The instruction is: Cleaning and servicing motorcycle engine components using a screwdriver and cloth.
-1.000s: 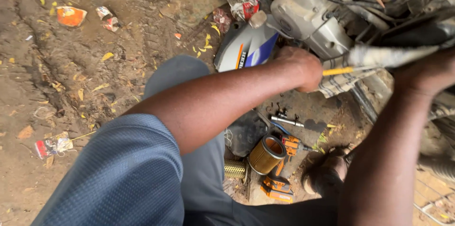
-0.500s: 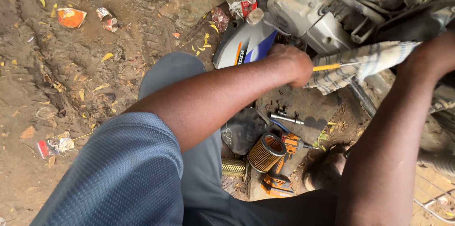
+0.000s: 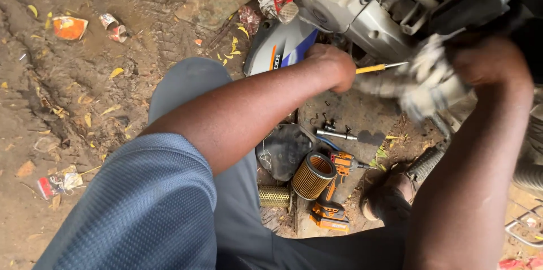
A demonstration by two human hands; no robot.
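The left hand [image 3: 335, 66] is wrapping its fingers tight around the yellow-handled screwdriver [image 3: 380, 67]. Its shaft is running roughly level, pointing rightward toward the checked rag [image 3: 425, 84]. The right hand [image 3: 489, 60] is gripping that rag, fingers closed on the cloth, though it's blurry. So the rag is sitting just beyond the screwdriver's tip, pressed against the motorcycle engine [image 3: 350, 4]. Down on the dirt ground [image 3: 85, 106] a round air filter [image 3: 313, 175] and an orange cordless drill [image 3: 334, 191] are lying by the person's knee.
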